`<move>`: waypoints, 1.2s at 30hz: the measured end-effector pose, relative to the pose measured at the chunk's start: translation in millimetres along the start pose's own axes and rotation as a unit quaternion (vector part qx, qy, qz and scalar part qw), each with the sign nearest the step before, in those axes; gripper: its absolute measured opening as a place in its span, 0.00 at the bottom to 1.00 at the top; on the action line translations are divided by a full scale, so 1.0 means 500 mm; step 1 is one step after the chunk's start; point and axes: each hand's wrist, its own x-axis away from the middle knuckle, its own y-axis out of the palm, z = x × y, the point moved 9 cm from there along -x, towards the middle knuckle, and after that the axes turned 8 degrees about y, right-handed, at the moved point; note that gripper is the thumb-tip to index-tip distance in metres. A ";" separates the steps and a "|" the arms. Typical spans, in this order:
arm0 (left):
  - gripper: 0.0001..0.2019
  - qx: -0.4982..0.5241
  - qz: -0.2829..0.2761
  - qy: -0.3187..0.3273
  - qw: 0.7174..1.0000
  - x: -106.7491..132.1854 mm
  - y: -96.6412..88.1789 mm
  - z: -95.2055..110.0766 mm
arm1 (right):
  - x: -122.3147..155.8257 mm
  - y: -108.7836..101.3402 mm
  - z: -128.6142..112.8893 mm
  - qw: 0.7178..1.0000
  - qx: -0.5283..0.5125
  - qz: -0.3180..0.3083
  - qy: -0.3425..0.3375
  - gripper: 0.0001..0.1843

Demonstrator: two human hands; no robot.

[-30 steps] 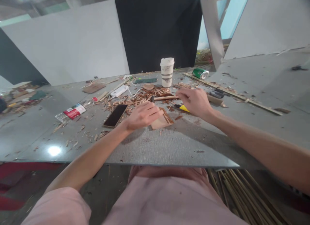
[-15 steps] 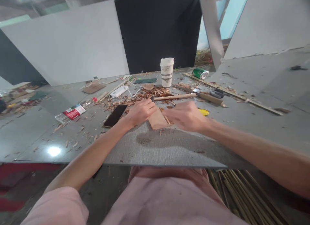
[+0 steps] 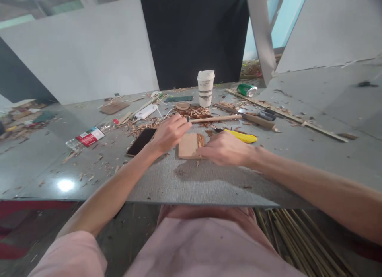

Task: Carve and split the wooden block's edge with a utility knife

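A flat, squarish wooden block (image 3: 188,145) lies near the table's front edge, its right part darker and rough. My right hand (image 3: 227,148) is closed at its lower right corner, fingertips over the edge. My left hand (image 3: 170,133) is above the block's upper left, fingers curled; whether anything is in them is hidden. Right beside those fingertips is the dark end of a thin wooden stick (image 3: 216,119), which stretches to the right. A yellow utility knife (image 3: 243,136) lies just behind my right hand. Left of my left hand rests a black phone (image 3: 141,142).
Wood shavings (image 3: 193,112) litter the grey table (image 3: 167,185). A white paper cup (image 3: 205,90) stands at the back, near a green can (image 3: 247,90) on its side. A plastic bottle (image 3: 89,137) lies left, a white power adapter (image 3: 146,112) behind the phone, and a long strip (image 3: 319,130) right.
The wooden block has turned and now lies squarer to the table edge. My left hand has shifted slightly left, off the block. My right hand has moved a little left, uncovering the yellow knife.
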 end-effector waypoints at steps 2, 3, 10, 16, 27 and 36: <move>0.12 -0.001 -0.039 0.068 0.997 -0.004 0.014 0.030 | -0.003 -0.052 0.003 0.994 -0.023 0.102 0.018 0.14; 0.12 0.000 -0.043 0.097 0.994 -0.007 0.012 0.047 | -0.001 -0.077 0.028 0.985 -0.046 0.155 0.066 0.14; 0.07 0.036 0.044 0.064 0.996 -0.020 -0.052 0.064 | -0.004 -0.017 0.147 0.903 -0.350 0.083 0.233 0.14; 0.08 0.065 0.110 -0.034 0.991 0.012 -0.051 0.006 | 0.011 0.066 0.155 0.702 -0.652 0.016 0.286 0.11; 0.07 0.054 0.171 -0.067 0.981 0.019 -0.079 -0.021 | 0.022 0.064 0.188 0.634 -0.697 0.031 0.335 0.05; 0.05 0.063 0.182 -0.092 0.977 0.020 -0.084 -0.027 | 0.025 0.037 0.188 0.818 -0.439 0.058 0.368 0.13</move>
